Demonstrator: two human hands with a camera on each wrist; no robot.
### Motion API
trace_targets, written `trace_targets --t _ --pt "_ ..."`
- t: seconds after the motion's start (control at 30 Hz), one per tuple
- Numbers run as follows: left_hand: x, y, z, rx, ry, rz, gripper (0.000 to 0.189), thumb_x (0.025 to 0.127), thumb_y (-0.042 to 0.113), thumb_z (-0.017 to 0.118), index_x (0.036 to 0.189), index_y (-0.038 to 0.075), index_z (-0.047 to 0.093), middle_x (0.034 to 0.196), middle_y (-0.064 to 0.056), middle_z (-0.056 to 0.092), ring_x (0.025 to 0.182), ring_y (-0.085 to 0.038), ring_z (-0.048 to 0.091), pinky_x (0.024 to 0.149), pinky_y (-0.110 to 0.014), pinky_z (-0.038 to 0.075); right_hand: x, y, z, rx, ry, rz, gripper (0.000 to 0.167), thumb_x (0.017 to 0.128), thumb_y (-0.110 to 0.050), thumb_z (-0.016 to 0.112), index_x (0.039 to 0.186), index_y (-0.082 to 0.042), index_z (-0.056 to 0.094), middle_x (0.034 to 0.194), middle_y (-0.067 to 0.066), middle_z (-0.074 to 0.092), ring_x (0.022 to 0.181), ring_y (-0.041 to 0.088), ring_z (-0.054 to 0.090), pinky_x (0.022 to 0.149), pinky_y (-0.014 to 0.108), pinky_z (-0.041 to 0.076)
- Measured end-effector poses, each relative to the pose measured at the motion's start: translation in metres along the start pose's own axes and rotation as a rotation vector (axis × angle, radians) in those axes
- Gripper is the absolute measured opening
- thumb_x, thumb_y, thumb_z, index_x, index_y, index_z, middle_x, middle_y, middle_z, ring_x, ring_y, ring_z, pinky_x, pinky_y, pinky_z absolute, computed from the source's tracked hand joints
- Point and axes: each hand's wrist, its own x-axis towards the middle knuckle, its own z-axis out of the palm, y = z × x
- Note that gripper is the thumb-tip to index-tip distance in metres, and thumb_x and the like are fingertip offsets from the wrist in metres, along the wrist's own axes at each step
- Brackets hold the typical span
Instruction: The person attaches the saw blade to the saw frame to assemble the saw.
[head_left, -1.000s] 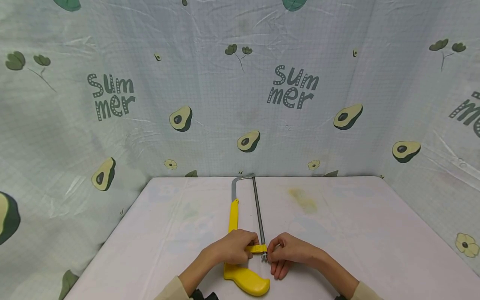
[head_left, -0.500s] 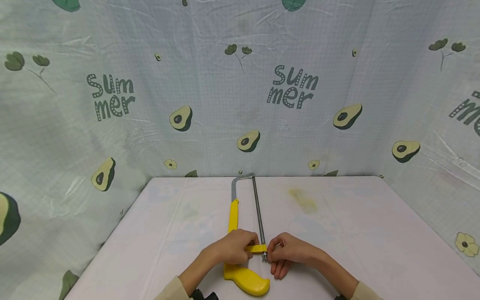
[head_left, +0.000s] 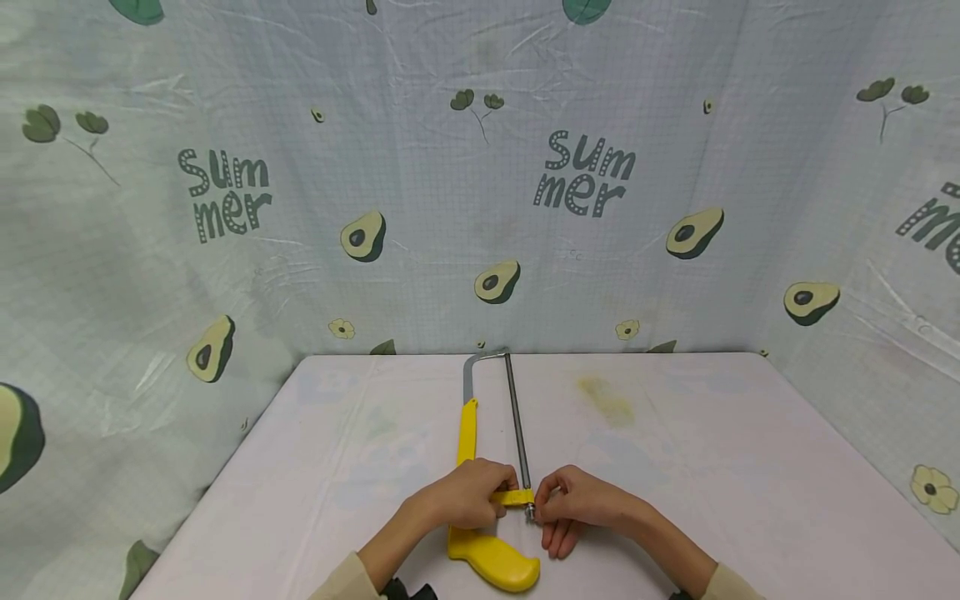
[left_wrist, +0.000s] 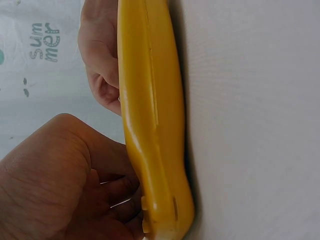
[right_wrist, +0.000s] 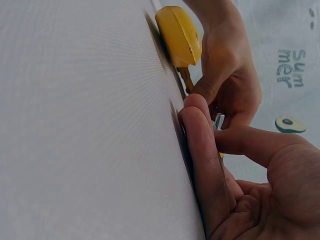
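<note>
A hacksaw with a yellow handle [head_left: 495,562] lies on the table, its grey frame bow [head_left: 468,379] at the far end. Its dark metal blade [head_left: 517,417] runs along the right side. My left hand [head_left: 468,493] grips the yellow crosspiece [head_left: 514,497] near the blade's near end. At the wing nut [head_left: 530,512] just below it, my right hand [head_left: 581,504] pinches with thumb and index finger, the other fingers low over the table. In the right wrist view a bit of the shiny wing nut [right_wrist: 219,121] shows above the fingertips. The yellow handle [left_wrist: 152,100] fills the middle of the left wrist view.
The table [head_left: 712,450] wears a pale cloth with a yellowish stain [head_left: 606,400] right of the saw. A printed curtain [head_left: 420,167] with avocados and lettering hangs behind and at both sides.
At the right fingertips the wing nut has turned slightly. Both hands and the hacksaw stay in place.
</note>
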Motion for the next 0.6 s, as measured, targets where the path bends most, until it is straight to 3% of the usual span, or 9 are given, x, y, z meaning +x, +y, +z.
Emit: trace_targets --t 0.6 --pt "0.0001 0.0005 -0.0008 -0.008 -0.003 -0.008 0.021 0.088 0.007 0.072 0.105 0.018 0.066 0.09 0.005 0.064 0.077 -0.004 0.05 0.076 -0.019 0.045 -0.0001 -0.0008 -0.0006 -0.011 0.002 0.015 0.015 0.095 -0.011 0.064 0.101 0.002 0.063 0.073 0.006 0.074 0.06 0.011 0.073 0.057 0.025 0.058"
